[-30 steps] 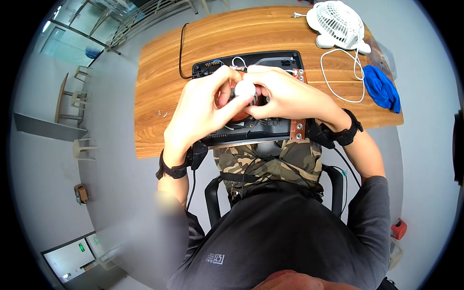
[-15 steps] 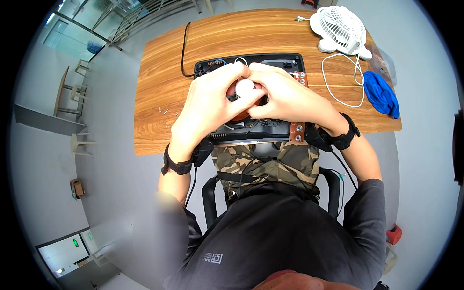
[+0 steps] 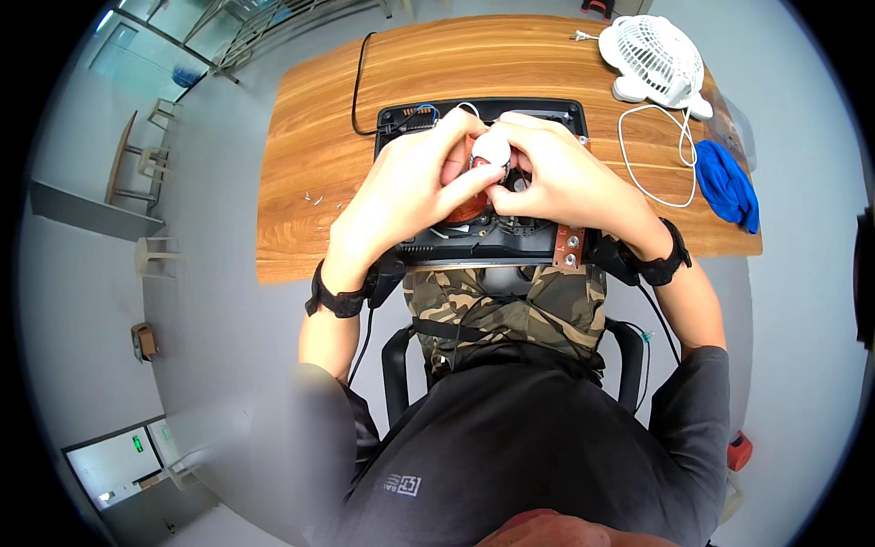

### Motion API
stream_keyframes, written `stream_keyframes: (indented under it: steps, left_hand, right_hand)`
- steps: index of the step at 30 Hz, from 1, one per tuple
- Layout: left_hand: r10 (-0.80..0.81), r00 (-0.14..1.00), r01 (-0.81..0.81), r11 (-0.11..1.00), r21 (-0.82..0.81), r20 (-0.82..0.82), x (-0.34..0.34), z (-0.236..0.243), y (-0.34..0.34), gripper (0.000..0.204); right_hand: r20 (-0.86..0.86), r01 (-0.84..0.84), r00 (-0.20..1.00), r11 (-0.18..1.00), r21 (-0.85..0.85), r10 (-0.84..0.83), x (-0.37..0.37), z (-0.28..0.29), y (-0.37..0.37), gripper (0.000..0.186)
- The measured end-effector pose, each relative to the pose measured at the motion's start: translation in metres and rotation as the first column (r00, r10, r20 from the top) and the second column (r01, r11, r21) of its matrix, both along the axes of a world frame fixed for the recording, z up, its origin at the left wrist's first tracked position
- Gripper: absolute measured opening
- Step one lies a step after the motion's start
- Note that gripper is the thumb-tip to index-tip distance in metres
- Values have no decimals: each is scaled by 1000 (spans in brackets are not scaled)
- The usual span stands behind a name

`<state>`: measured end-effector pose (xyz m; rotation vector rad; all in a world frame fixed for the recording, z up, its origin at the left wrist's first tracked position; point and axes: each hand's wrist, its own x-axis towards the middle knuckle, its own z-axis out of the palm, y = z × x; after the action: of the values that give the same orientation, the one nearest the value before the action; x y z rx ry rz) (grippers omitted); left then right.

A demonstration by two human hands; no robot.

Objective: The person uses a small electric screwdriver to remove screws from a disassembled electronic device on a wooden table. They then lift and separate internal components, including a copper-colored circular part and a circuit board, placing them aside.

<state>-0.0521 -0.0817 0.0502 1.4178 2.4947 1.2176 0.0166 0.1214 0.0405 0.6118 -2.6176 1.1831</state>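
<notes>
Above an opened black appliance housing (image 3: 456, 249), my two hands meet around a small round object with a white top (image 3: 490, 149) and a red patch on its side; its kind is unclear. My left hand (image 3: 410, 182) has its thumb and fingers closed on it from the left. From the right, the thumb and fingertips of my right hand (image 3: 567, 175) pinch at its edge. Beneath my hands lies a copper-coloured coil (image 3: 467, 212), partly hidden. A brown circuit board (image 3: 567, 248) with round metal contacts sits at the housing's right edge.
Several small screws (image 3: 314, 199) lie on the wooden table (image 3: 310, 118) to the left. A black cord (image 3: 355, 87) runs behind them. At the far right are a white fan (image 3: 654, 59) with its cable (image 3: 629, 164) and a blue cloth (image 3: 726, 187).
The round object has tilted and shifted slightly right and up, so its red side now shows. My fingers have moved with it, and more of the housing's inside is visible.
</notes>
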Motion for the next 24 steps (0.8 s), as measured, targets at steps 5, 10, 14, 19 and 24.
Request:
stream_keyframes:
  steps: [5,10,14,19,24]
  left_hand:
    - [35,998,-34,999,24,-49,0,-4,3,30]
    - [64,984,-65,998,-1,-167,2,6,5,32]
    - [30,965,-12,998,69,-259,0,1,7,34]
    - [104,954,-99,995,31,-281,2,2,9,35]
    - [65,983,-72,997,-38,-170,2,13,0,35]
  right_hand:
    - [-2,140,990,986,93,-140,-2,2,-4,34]
    - [-50,21,999,999,-40,-23,-4,-4,-9,36]
    - [-18,-67,998,998,-21,66,-9,1,-9,39]
    - [-50,110,993,990,92,-106,-5,4,-13,43]
    - [-131,-38,991,999,-11,37,-10,-5,-14,37]
